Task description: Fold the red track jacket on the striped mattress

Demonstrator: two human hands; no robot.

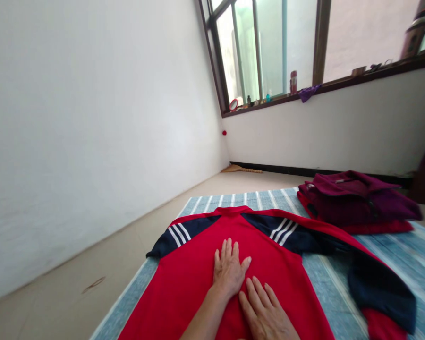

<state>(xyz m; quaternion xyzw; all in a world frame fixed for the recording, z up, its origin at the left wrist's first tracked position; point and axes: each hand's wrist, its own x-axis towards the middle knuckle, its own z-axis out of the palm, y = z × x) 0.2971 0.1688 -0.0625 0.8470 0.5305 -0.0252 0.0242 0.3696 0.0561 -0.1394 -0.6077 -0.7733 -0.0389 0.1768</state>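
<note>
A red jacket (184, 278) with navy shoulders and white stripes lies spread flat on a blue striped mat (336, 278). My left hand (229, 269) rests flat on the middle of the jacket, fingers stretched out and close together. My right hand (265, 311) lies flat just beside it, lower and to the right, fingers extended on the red cloth. Neither hand holds anything. One sleeve (378, 283) stretches out to the right across the mat.
A stack of folded maroon and red clothes (357, 200) sits on the mat's far right. A white wall runs along the left, with beige floor (74, 293) beside the mat. A window sill (340, 85) holds bottles and small items. A broom (241, 168) lies in the far corner.
</note>
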